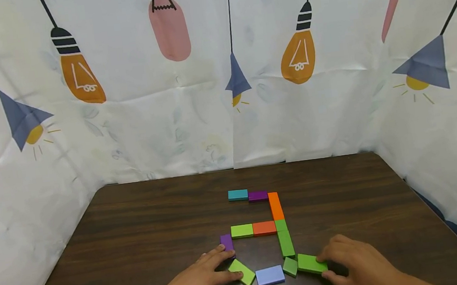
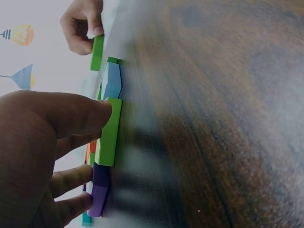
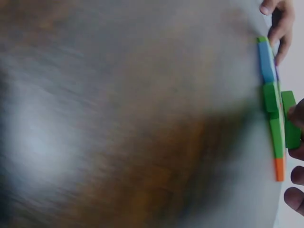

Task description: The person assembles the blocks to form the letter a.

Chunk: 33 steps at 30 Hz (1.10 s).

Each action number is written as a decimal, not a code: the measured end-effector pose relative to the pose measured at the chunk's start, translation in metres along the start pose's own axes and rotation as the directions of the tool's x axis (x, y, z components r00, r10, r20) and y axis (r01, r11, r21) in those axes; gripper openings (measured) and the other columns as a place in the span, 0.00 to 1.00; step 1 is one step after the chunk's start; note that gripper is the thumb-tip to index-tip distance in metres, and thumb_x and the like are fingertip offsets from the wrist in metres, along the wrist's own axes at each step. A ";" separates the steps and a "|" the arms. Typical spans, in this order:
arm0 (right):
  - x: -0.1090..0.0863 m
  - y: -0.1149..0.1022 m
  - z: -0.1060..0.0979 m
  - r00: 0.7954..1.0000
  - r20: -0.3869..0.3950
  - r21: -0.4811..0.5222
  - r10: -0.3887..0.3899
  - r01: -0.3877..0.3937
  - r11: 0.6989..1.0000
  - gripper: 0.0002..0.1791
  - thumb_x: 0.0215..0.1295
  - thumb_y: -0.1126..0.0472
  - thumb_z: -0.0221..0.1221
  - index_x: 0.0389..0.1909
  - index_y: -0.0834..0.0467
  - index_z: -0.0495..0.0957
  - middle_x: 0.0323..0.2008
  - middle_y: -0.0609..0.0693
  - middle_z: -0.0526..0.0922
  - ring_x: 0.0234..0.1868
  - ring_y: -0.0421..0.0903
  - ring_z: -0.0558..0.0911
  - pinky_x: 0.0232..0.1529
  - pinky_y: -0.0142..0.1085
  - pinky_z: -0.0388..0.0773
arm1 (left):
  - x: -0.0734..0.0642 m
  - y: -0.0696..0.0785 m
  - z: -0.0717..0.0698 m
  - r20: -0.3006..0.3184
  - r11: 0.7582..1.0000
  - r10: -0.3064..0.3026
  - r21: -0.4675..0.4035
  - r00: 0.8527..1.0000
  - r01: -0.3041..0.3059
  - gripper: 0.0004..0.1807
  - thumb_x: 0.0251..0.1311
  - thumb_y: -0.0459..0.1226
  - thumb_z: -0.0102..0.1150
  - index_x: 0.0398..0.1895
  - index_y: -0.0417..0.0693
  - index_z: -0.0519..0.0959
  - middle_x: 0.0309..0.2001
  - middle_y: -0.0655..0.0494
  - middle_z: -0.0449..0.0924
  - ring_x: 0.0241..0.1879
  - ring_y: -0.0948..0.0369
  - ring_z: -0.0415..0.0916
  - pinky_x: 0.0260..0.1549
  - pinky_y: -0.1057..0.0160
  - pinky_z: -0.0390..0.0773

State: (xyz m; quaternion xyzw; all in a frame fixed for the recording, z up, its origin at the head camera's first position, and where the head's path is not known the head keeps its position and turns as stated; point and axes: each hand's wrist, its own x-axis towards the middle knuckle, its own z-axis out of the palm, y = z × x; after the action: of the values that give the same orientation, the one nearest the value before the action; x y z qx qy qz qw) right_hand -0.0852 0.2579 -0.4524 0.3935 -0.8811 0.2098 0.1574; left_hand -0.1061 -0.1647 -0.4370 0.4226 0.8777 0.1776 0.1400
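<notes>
My right hand (image 1: 358, 261) pinches a green block (image 1: 310, 263) by its right end, between thumb and fingers. In the left wrist view this green block (image 2: 97, 53) is held up off the table. My left hand (image 1: 197, 280) lies over the left side of the block outline, fingers fairly straight. One fingertip rests on a tilted lime block (image 1: 242, 272), while others touch a purple block (image 1: 227, 243) behind it. Between the hands lie a light blue block (image 1: 270, 276) and a small green block (image 1: 290, 267), which is turned at an angle.
Further back, a lime block (image 1: 242, 231) and a red-orange block (image 1: 264, 228) form a row. A longer green block (image 1: 285, 243), an orange block (image 1: 275, 206), a dark purple block (image 1: 257, 196) and a teal block (image 1: 238, 195) continue the outline on the brown table (image 1: 136, 228).
</notes>
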 end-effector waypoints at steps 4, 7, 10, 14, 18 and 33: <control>-0.007 -0.002 0.003 0.999 0.035 0.039 0.010 -0.012 0.999 0.16 0.57 0.51 0.76 0.46 0.40 0.83 0.42 0.29 0.79 0.40 0.30 0.76 0.34 0.21 0.73 | 0.000 0.000 -0.001 0.002 1.000 0.007 -0.002 1.000 -0.007 0.27 0.70 0.55 0.59 0.72 0.74 0.72 0.77 0.53 0.60 0.76 0.46 0.56 0.65 0.38 0.67; -0.010 -0.004 0.004 0.997 0.071 0.051 0.039 -0.043 0.998 0.15 0.58 0.50 0.75 0.45 0.40 0.84 0.42 0.28 0.79 0.40 0.30 0.76 0.33 0.24 0.76 | 0.000 0.000 -0.001 0.005 1.000 0.008 -0.003 1.000 -0.008 0.27 0.70 0.55 0.59 0.72 0.73 0.72 0.77 0.53 0.60 0.76 0.46 0.55 0.65 0.38 0.67; -0.011 -0.005 0.004 0.993 0.103 0.066 0.062 -0.069 0.995 0.14 0.59 0.48 0.74 0.46 0.39 0.84 0.41 0.27 0.79 0.40 0.30 0.76 0.33 0.26 0.78 | 0.000 0.000 -0.001 0.010 1.000 0.004 -0.007 1.000 -0.004 0.27 0.70 0.54 0.59 0.72 0.74 0.72 0.78 0.53 0.60 0.76 0.46 0.55 0.65 0.37 0.67; -0.012 -0.006 0.006 0.993 0.110 0.084 0.052 -0.061 0.995 0.13 0.61 0.46 0.73 0.45 0.39 0.84 0.41 0.26 0.79 0.39 0.29 0.75 0.32 0.25 0.76 | -0.001 0.000 -0.002 0.011 1.000 0.002 -0.012 1.000 -0.002 0.27 0.70 0.54 0.59 0.72 0.74 0.72 0.78 0.54 0.60 0.76 0.46 0.56 0.64 0.37 0.67; -0.012 -0.006 0.009 0.995 0.098 0.089 0.035 -0.044 0.995 0.13 0.60 0.45 0.73 0.44 0.40 0.84 0.40 0.27 0.79 0.39 0.28 0.74 0.33 0.22 0.74 | -0.001 -0.001 -0.001 0.003 1.000 0.014 0.000 1.000 -0.014 0.27 0.70 0.54 0.59 0.72 0.73 0.72 0.77 0.53 0.60 0.76 0.45 0.56 0.64 0.37 0.68; -0.011 -0.005 0.012 0.984 0.166 0.108 0.059 -0.078 0.991 0.13 0.63 0.42 0.70 0.44 0.41 0.85 0.40 0.26 0.78 0.39 0.28 0.73 0.32 0.27 0.76 | 0.000 0.000 0.002 -0.016 0.998 0.001 0.056 1.000 0.000 0.27 0.70 0.56 0.58 0.72 0.76 0.72 0.77 0.55 0.61 0.75 0.47 0.57 0.63 0.38 0.69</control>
State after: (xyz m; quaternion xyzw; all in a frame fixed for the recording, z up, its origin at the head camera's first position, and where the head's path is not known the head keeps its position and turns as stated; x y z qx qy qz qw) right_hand -0.0760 0.2560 -0.4659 0.3872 -0.8906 0.2324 0.0547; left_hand -0.1050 -0.1645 -0.4387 0.4250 0.8833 0.1565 0.1209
